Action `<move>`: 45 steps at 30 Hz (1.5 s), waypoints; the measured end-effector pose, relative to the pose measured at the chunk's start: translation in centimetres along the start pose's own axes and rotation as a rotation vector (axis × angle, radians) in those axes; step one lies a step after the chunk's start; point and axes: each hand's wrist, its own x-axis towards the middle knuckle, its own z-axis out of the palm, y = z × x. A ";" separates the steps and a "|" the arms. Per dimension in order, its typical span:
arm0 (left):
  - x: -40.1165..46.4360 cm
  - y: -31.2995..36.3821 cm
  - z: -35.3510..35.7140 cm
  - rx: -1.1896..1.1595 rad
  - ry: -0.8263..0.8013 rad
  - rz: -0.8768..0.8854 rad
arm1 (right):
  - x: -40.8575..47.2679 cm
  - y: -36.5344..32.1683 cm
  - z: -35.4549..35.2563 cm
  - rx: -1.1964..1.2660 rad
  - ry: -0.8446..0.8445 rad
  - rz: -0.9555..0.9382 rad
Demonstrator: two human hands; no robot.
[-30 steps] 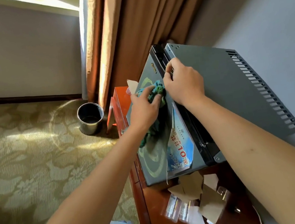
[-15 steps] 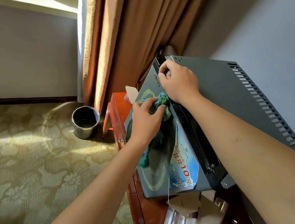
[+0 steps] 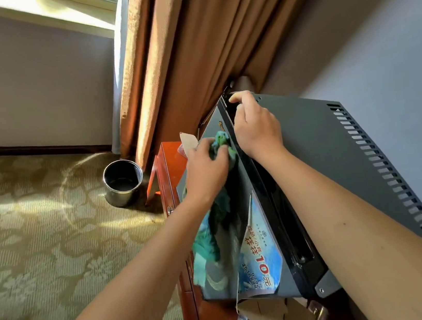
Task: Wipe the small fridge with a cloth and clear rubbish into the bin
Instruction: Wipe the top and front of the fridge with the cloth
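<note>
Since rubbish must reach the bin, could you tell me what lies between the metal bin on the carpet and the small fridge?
In the head view, the orange-red wooden cabinet's edge lies between the metal bin and the small fridge, with a beige paper scrap on top.

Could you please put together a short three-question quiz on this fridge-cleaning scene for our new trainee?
1. True or false: the left hand grips the green cloth.
2. What does the right hand hold? A) the bin B) the top edge of the fridge door C) the curtain
3. Fill in: the metal bin stands on the ____.

Key: 1 true; 2 B, on the small fridge; 3 carpet.
</note>
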 end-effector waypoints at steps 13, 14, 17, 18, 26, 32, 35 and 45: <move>0.8 1.3 -0.8 -0.102 0.014 0.080 | 0.1 0.0 0.0 0.001 -0.001 0.026; 1.4 1.1 -0.5 -0.105 0.035 0.073 | 0.1 0.0 0.1 0.002 -0.002 0.029; 2.5 -0.5 -0.4 -0.063 0.044 -0.023 | 0.1 -0.1 0.1 -0.007 -0.007 0.037; 2.4 -1.0 -0.6 -0.036 0.017 -0.079 | 0.1 -0.2 0.1 -0.013 -0.010 0.040; 1.4 1.1 -1.0 -0.173 -0.034 -0.035 | -0.1 -0.5 -0.1 -0.042 -0.022 0.028; 3.3 -0.3 -1.0 -0.081 -0.011 -0.115 | -0.2 -0.7 -0.2 -0.053 -0.025 0.037; 2.7 -1.0 -1.9 -0.003 -0.147 -0.229 | -0.2 -0.7 -0.3 -0.057 -0.031 0.042; 5.3 0.0 -1.6 -0.139 -0.012 -0.191 | -0.1 -0.4 0.0 -0.040 -0.020 0.032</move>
